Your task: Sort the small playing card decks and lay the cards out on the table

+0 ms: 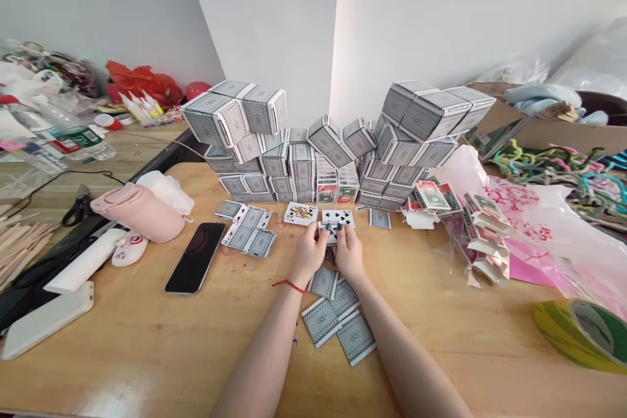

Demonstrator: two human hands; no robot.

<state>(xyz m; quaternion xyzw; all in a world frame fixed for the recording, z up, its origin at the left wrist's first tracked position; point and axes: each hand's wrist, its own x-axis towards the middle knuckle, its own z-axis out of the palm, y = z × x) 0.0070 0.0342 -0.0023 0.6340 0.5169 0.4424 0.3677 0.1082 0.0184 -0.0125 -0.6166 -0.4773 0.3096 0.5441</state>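
Between them, my left hand (312,249) and my right hand (348,249) grip a playing card (334,232) marked with black pips, thumbs on its near side. Just beyond it a spades card (337,216) lies face up, with a face card (300,213) to its left. Below my wrists several folded card pieces (321,321) with grey patterned backs lie on the table. More grey-backed pieces (249,228) are grouped to the left. Behind stands a structure of card blocks (298,166), with tall stacks at both ends.
A phone (196,258), a pink roll (142,211) and a white power bank (49,320) lie to the left. Opened card boxes (487,235), plastic wrap (529,209) and a roll of yellow tape (582,333) are on the right. A wall rises behind.
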